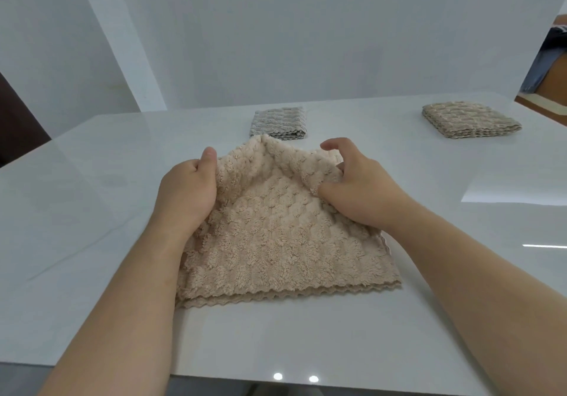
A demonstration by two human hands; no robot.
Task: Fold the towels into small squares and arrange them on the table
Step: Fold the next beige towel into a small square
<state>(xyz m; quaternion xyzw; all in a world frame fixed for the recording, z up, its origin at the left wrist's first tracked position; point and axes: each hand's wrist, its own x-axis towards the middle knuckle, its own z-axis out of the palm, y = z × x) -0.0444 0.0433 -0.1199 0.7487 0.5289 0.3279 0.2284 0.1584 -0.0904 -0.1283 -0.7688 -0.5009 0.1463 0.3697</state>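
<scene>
both bare forearms reach in from 6 o'clock and meet over the beige towel point(276, 242), which lies in the middle of the white table point(92, 187). the left hand point(187, 190) sits at the towel's 10 o'clock corner, back of the hand turned outward and thumb pointing up along the cloth. its fingers are tucked behind the fabric out of sight, so the hand grips that edge. the right hand point(359, 187) is at the 2 o'clock corner, knuckles up, fingers curled. thumb and lower fingers pinch a bunched fold of the fabric, and the forefinger arches above it without touching.

between the two hands the far part of the towel is lifted off the table and sags in a soft hollow. the near part lies flat, with two scalloped edges stacked one over the other at 6 o'clock.

a grey towel point(277, 122), folded to a small square, lies just past the beige one at 12 o'clock, and the raised cloth hides its near edge. a tan towel point(469, 119), also folded square, lies well apart at 2 o'clock, near the table's far right side. a plain pale wall point(306, 27) rises behind the table.
</scene>
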